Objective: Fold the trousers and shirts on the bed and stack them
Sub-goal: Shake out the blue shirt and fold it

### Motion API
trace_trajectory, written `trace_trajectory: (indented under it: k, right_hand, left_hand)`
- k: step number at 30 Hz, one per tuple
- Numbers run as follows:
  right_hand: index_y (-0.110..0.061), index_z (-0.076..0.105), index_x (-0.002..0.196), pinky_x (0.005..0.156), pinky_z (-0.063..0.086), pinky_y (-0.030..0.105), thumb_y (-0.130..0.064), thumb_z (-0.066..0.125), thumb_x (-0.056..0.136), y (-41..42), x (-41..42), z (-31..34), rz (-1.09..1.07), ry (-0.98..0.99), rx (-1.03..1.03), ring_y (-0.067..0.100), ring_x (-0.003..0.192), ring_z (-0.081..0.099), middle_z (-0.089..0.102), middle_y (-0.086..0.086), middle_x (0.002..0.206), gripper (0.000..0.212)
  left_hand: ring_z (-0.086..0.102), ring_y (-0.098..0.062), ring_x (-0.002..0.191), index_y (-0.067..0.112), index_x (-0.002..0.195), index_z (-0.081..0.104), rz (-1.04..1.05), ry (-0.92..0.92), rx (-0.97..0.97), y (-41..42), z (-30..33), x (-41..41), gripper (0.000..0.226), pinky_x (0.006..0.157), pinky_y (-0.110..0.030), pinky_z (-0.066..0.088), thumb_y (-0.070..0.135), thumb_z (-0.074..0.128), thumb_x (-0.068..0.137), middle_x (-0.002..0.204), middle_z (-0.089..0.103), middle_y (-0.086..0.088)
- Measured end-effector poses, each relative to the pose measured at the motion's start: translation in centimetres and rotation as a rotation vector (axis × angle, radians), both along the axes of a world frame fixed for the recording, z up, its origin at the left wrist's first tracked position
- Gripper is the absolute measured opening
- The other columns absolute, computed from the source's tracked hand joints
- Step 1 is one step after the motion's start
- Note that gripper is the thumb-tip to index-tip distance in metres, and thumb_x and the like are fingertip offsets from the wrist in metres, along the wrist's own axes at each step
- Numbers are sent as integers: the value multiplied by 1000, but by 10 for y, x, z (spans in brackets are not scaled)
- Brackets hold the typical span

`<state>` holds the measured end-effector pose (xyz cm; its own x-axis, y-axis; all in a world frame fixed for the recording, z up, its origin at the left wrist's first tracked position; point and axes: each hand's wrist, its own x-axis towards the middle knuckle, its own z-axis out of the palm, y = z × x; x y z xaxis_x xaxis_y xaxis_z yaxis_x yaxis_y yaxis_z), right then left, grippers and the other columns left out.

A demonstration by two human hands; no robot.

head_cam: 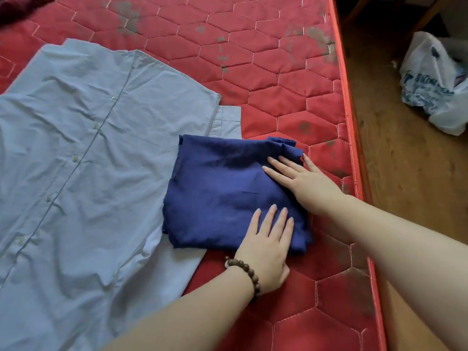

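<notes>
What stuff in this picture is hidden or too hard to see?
- Light blue shirt: the head view's left and bottom edges cut it off; the folded dark blue garment covers one corner.
- Dark blue garment: trousers or shirt, the folds hide which.
- Plastic bag on the floor: print too blurred to read, contents unseen.
- Dark item, top left: cropped, unidentifiable.

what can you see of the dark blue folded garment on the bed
The dark blue folded cloth garment lies flat as a rough, slightly creased rectangle on the red quilted mattress. Its left edge overlaps the light blue button shirt. The left hand and right hand press flat on it.
</notes>
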<state>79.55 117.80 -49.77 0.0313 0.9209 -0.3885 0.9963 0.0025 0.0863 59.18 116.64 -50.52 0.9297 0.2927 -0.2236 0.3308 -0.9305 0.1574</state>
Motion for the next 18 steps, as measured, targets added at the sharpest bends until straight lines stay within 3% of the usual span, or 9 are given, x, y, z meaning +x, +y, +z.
trace_trajectory:
  k: [3,5,9,13,15,18]
  right_hand:
    - [-33,-8,150,119,0,44,-19,29,102,-1,3,-4,14,0,31,12,148,-3,-10,-8,160,62]
    - [-34,-9,150,119,0,44,-17,28,101,-3,3,-4,-2,-9,34,11,148,-3,-10,-9,160,63]
    - [-38,-13,148,118,-2,49,-7,28,97,-20,5,3,-36,11,16,10,147,-3,-11,-9,160,73]
    - [-34,-6,151,115,-8,56,-14,22,90,-73,-12,11,12,-72,56,14,148,4,-2,-5,161,70]
    - [-30,8,152,114,-7,58,-15,31,88,-106,-33,15,41,-111,83,22,148,11,12,1,160,69]
    - [-17,42,144,112,11,62,-15,58,78,-149,-69,20,98,-86,162,30,137,38,43,11,147,68]
  left_hand:
    - [48,-30,129,12,132,55,79,18,84,-10,-2,15,49,101,-52,43,18,33,89,137,54,-10]
    - [61,-24,115,16,117,68,95,-23,70,-7,-1,19,47,92,-47,51,15,34,85,121,66,-3]
    - [61,-20,116,19,117,68,18,-39,68,1,4,1,53,94,-43,51,17,31,79,121,67,2]
    - [58,-24,120,17,121,66,-155,-104,35,-3,3,-43,59,97,-49,48,16,31,73,126,64,-2]
    - [52,-26,126,19,125,63,-262,-78,58,-8,4,-72,60,101,-54,42,15,33,72,133,58,-4]
    - [39,-31,136,26,133,56,-369,-5,111,-14,8,-119,63,107,-60,30,12,33,75,144,46,-11]
